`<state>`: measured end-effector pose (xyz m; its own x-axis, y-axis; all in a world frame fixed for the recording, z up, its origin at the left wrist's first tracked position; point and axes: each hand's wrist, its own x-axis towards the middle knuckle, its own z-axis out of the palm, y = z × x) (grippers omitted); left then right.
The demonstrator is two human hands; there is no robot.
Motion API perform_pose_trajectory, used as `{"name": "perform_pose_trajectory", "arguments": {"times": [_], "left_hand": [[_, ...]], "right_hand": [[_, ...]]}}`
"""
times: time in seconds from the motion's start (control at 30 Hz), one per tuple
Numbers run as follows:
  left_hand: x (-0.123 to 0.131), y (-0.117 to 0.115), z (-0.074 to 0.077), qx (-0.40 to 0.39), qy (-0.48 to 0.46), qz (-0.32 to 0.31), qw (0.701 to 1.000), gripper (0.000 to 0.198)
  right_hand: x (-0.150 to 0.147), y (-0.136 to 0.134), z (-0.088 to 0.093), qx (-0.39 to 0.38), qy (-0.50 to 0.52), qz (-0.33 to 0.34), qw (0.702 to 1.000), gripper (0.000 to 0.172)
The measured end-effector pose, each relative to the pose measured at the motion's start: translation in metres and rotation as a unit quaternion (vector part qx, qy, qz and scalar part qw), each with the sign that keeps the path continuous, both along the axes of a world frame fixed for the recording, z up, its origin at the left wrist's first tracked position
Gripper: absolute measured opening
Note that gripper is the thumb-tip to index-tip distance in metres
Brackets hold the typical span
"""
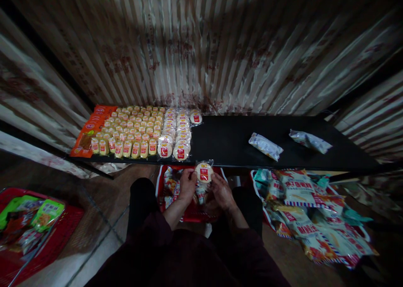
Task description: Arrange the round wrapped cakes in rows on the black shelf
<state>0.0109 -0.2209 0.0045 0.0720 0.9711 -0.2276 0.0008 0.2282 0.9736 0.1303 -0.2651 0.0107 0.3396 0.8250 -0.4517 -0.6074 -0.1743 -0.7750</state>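
Observation:
Between my two hands, at the front edge of the black shelf (226, 140), is a round pale cracker in a clear wrapper (204, 173) with a red label. My left hand (188, 184) pinches its left side. My right hand (223, 190) grips its right side. Just beyond, wrapped round crackers (181, 150) of the same look stand in two overlapping columns, and a single wrapped cracker (195, 118) lies at the back, starting another column. Beneath my hands sits a red basket (160, 186) holding packaged snacks, partly hidden by my hands and forearms.
Rows of small yellow wrapped cakes (135, 148) and orange packets (94, 125) fill the shelf's left end. Two white packets lie right: one nearer (266, 146), one farther (310, 141). A basket heaped with snack bags (302, 224) stands at right, a red basket (67, 224) at left.

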Motion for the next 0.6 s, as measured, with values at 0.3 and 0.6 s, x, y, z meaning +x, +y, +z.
{"name": "perform_pose_trajectory", "arguments": {"times": [0.3,0.6], "left_hand": [[0.005,0.014,0.019,0.003,-0.015,0.002,1.000,0.006],[0.012,0.032,0.023,0.026,0.004,0.013,1.000,0.018]], "right_hand": [[0.007,0.018,0.006,0.009,-0.063,0.002,0.998,0.045],[0.013,0.040,0.010,0.026,-0.086,0.001,0.996,0.049]]}}
